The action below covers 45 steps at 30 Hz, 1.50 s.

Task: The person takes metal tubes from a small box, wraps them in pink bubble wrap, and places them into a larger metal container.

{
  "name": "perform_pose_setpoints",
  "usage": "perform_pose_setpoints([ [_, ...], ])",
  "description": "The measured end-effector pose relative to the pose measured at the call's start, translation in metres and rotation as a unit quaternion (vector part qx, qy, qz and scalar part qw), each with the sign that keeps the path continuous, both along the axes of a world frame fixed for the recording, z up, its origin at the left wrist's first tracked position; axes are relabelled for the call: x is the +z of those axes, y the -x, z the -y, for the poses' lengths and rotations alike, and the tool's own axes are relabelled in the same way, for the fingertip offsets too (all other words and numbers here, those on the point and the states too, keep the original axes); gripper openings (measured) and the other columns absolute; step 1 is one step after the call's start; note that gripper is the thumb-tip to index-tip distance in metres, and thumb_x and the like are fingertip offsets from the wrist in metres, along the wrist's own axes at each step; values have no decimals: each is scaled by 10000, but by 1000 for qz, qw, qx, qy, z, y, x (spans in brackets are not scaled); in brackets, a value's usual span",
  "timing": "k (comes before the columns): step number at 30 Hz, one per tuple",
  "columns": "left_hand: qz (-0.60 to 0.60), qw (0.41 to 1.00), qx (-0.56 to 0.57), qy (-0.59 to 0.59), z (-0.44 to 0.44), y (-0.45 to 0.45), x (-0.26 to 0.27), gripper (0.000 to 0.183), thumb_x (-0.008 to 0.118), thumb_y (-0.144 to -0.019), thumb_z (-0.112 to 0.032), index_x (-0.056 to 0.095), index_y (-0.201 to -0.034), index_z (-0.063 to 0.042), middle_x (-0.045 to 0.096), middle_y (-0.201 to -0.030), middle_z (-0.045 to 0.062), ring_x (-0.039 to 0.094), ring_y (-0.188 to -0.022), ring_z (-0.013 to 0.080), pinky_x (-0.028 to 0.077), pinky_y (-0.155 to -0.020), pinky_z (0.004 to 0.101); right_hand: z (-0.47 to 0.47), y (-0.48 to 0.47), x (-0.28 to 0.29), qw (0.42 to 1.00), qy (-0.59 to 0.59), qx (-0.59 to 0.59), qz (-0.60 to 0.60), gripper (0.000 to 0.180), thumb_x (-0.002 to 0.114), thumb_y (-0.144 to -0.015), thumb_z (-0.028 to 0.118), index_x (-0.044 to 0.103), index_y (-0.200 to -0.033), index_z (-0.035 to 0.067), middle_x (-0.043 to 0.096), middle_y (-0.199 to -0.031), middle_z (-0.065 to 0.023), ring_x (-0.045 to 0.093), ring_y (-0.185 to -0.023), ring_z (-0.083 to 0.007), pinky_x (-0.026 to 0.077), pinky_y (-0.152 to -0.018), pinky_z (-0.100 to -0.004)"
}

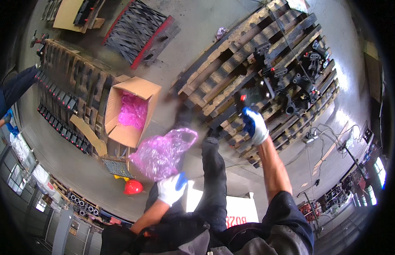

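My left hand [172, 189], in a white glove with blue coating, grips the near end of a crumpled pink plastic bag [162, 156]. The bag spreads out beyond it above my leg, with a loop at its far right. My right hand [255, 126], gloved the same way, is stretched over a wooden pallet [213, 81]. Its fingers are closed at the near end of a dark, blurred part [254, 96] with a red spot. Other black metal parts [280, 75] lie on the pallet just past that hand.
An open cardboard box [145, 86] with pink plastic inside stands on the left. Beside it, rows of black parts [59, 97] line another pallet. A red hard hat [133, 187] sits near my left side. Cables [325, 137] trail at right. Another person's hand [7, 118] shows far left.
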<state>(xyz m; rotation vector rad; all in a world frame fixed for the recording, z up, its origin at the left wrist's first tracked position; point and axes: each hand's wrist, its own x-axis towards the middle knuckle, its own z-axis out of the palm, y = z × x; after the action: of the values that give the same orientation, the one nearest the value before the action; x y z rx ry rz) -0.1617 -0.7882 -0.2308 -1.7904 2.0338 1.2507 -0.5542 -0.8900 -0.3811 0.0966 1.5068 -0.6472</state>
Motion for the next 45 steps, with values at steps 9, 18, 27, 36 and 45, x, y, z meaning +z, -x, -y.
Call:
perform_pose_setpoints([
  [9,-380,770,408,-309,29,5,118,309,562,-965,-68,622,-1265,-25,711,-1008,43,622,-691,104,506,-604,237,-74,-104,323,916,74,-94,382,406,629,-947,395,500,-700,99,398,-581,28,406,-538,-121,321,-497,-265],
  [18,-502,829,228,94,-33,-9,277,198,541,-1019,-100,597,-1178,5,622,-1009,54,600,-823,143,514,-734,295,-94,-129,511,828,199,164,497,441,640,-955,415,525,-692,79,459,-634,-7,439,-538,-85,331,-456,-232],
  [27,-226,836,150,477,-107,-7,458,180,804,-763,-19,726,-914,-78,609,-974,109,611,-838,253,508,-692,362,-152,-137,606,822,353,404,192,401,804,-805,132,650,-1147,-8,688,-934,-50,631,-816,-126,528,-769,-303],
  [36,-206,870,197,403,-184,-42,542,178,741,-856,-144,694,-801,19,632,-645,149,596,-533,212,467,-545,366,-236,-237,633,776,479,408,-32,334,730,-843,128,675,-1159,35,704,-1054,-41,654,-936,-133,533,-849,-310],
  [45,-548,747,352,133,-238,-124,531,201,686,-892,-16,704,-1082,49,721,-975,58,644,-881,86,532,-813,248,-258,-277,672,832,430,281,211,329,639,-820,72,653,-1145,17,706,-1090,-77,680,-978,-185,536,-861,-320],
])
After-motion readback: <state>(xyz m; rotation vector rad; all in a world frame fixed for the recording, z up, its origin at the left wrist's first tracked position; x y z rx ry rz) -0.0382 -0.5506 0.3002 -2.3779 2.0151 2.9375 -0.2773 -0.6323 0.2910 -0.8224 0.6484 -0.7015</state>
